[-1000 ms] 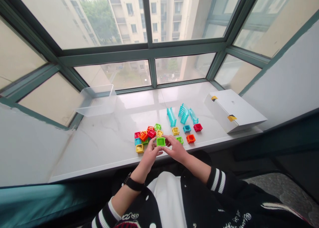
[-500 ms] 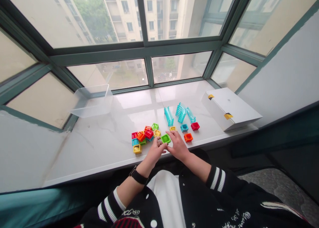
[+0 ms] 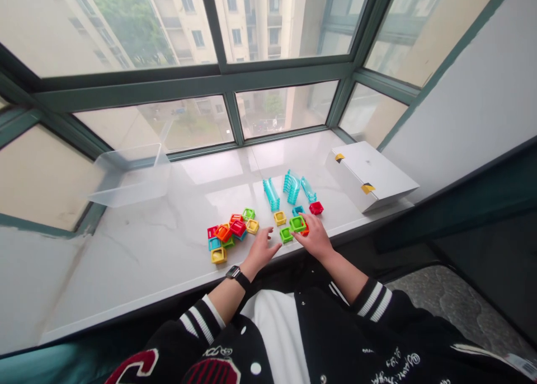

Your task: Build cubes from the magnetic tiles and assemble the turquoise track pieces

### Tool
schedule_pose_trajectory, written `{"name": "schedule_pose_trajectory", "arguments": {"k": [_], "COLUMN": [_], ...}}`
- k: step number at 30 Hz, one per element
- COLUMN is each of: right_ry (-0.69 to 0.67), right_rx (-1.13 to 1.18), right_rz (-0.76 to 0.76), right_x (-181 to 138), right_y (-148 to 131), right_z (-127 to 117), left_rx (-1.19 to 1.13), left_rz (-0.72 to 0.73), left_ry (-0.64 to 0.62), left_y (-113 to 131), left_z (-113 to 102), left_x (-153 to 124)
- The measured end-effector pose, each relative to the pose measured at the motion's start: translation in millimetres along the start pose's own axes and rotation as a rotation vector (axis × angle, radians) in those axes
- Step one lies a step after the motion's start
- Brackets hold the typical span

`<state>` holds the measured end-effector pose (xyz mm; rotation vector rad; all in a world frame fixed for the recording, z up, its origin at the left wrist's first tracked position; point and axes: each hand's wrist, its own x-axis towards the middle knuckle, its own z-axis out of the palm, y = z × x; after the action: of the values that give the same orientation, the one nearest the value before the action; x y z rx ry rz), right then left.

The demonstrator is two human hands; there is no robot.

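Note:
My right hand [image 3: 315, 238] pinches a green square block [image 3: 297, 223] over an orange block near the sill's front edge. A second green block [image 3: 286, 234] lies just left of it. My left hand [image 3: 262, 249] rests on the white sill [image 3: 168, 244] with fingers stretched out, holding nothing, close to that second green block. To the left sits a heap of coloured square blocks [image 3: 229, 233]. A yellow block [image 3: 279, 218], a teal block [image 3: 298, 210] and a red block [image 3: 316, 207] stand behind my right hand.
Three turquoise ribbed curved pieces [image 3: 289, 187] lie behind the blocks. A white cardboard box [image 3: 369, 174] sits at the right end of the sill. A clear plastic tub [image 3: 130, 174] stands at the back left by the window.
My right hand has carried the green block to the right, over the orange block. My left hand has let go of it and opened. The camera view has shifted.

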<state>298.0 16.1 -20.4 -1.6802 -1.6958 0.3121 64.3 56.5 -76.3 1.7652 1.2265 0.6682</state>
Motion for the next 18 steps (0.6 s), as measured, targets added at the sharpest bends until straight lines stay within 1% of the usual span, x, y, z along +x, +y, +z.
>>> {"name": "schedule_pose_trajectory", "arguments": {"k": [3, 9, 13, 18], "right_ry": [-0.033, -0.087, -0.112, -0.145], "right_rx": [-0.006, -0.022, -0.062, -0.12], "right_rz": [0.002, 0.016, 0.024, 0.012], "right_x": [-2.7, -5.3, -5.6, -5.1], "right_y": [3.3, 6.1, 9.4, 9.0], "right_z": [0.8, 9.0, 16.4, 25.3], "left_rx": [0.146, 0.365, 0.444, 0.44], "left_rz": [0.085, 0.167, 0.235, 0.238], "left_ry": [-0.005, 0.031, 0.015, 0.023], "left_y": [-5.7, -2.0, -3.9, -6.7], "left_z": [10.1, 21.6, 22.3, 21.5], "left_x": [8.2, 13.8, 11.3, 10.6]}}
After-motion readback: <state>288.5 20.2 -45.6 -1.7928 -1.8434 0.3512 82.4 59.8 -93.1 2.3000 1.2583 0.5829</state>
